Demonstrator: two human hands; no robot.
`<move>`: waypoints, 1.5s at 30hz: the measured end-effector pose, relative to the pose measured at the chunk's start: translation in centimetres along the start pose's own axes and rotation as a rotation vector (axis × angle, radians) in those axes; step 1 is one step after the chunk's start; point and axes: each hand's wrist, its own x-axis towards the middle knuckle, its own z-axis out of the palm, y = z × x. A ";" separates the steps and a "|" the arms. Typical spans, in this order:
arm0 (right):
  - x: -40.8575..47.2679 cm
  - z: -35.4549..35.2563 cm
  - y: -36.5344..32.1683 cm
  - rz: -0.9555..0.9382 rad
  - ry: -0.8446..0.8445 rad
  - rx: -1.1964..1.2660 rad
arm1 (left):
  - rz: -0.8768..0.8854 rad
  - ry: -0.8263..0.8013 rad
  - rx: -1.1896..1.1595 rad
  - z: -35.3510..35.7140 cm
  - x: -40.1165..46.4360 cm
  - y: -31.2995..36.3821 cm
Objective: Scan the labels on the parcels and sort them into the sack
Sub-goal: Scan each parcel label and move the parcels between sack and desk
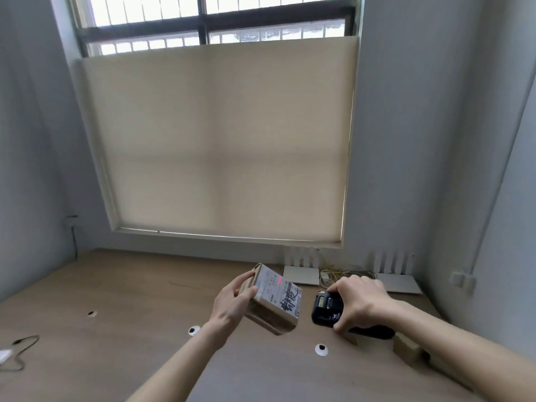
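The left hand [232,303] holds a small cardboard parcel [274,303] tilted in the air above the wooden tabletop [116,329]; its grip is closed around the parcel's left end, thumb on the near side and fingers wrapped over the far edge. The parcel's upper face carries a white shipping label [280,291] printed with small lines of text too fine to read, and a bold black handwritten scrawl, which I cannot make out, runs across the label's lower part. A short red scan line [280,281] glows on the label near its top edge.

The right hand [359,303] grasps a black handheld barcode scanner [326,310] just to the right of the parcel, fingers curled over its top and thumb beneath, with the scanner's window end turned toward the label. The scanner and parcel are near each other but apart.

On the tabletop under the right forearm lie small cardboard boxes [406,348]; whether they bear labels cannot be told. Two white routers [300,272] with upright antennas stand by the wall below the beige roller blind [220,140], yellow cables [330,275] between them. No sack appears in view.
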 end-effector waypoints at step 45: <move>2.0 6.7 -104.9 -1.056 -0.609 0.860 | -0.352 1.085 -0.365 -83.1 -35.7 -28.0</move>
